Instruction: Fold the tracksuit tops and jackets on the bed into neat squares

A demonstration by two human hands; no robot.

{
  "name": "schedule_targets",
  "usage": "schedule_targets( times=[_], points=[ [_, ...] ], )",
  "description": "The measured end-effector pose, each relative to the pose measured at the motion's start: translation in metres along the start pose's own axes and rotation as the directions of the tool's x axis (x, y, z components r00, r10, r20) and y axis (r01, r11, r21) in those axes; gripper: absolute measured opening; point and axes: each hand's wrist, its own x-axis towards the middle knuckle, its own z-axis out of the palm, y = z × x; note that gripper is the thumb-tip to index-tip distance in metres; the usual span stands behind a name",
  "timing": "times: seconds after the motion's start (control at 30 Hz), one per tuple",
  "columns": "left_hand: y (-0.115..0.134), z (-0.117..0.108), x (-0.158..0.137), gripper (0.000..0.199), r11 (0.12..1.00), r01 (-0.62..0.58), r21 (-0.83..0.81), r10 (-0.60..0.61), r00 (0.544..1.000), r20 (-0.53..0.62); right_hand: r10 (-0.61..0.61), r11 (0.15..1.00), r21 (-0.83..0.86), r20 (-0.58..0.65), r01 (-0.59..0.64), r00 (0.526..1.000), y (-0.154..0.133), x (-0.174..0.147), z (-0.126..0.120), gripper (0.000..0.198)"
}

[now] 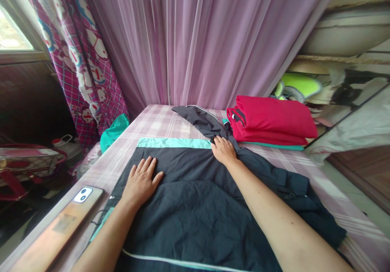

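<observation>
A dark navy jacket (195, 207) with white piping and a turquoise lining strip (173, 143) along its far edge lies spread face down or folded on the bed; I cannot tell which. My left hand (141, 182) rests flat on its left part, fingers spread, holding nothing. Farther off, my right hand (224, 150) is at the far edge, its fingers bent and closed on the dark cloth where a sleeve (198, 119) reaches out toward the curtain. Another dark sleeve (319, 215) hangs out to the right, partly behind my right forearm.
A folded red garment (274, 119) sits at the far right over turquoise cloth. A phone (63, 227) lies by the left edge of the checked sheet (155, 121). Purple curtains (195, 40) close off the back; a shelf with bags stands at right.
</observation>
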Motion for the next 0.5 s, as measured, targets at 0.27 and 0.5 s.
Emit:
schedule_targets(
  times=[0.27, 0.5],
  points=[
    [0.005, -0.005, 0.0, 0.062, 1.0, -0.01, 0.005, 0.011, 0.999, -0.033, -0.297, 0.928, 0.252, 0.058, 0.274, 0.953, -0.038, -0.12, -0.064, 0.05],
    [0.002, -0.022, -0.002, 0.053, 0.998, -0.067, 0.02, 0.069, 0.982, -0.177, -0.315, 0.94, 0.201, 0.207, 0.275, 0.926, -0.025, -0.216, -0.052, 0.054]
  ],
)
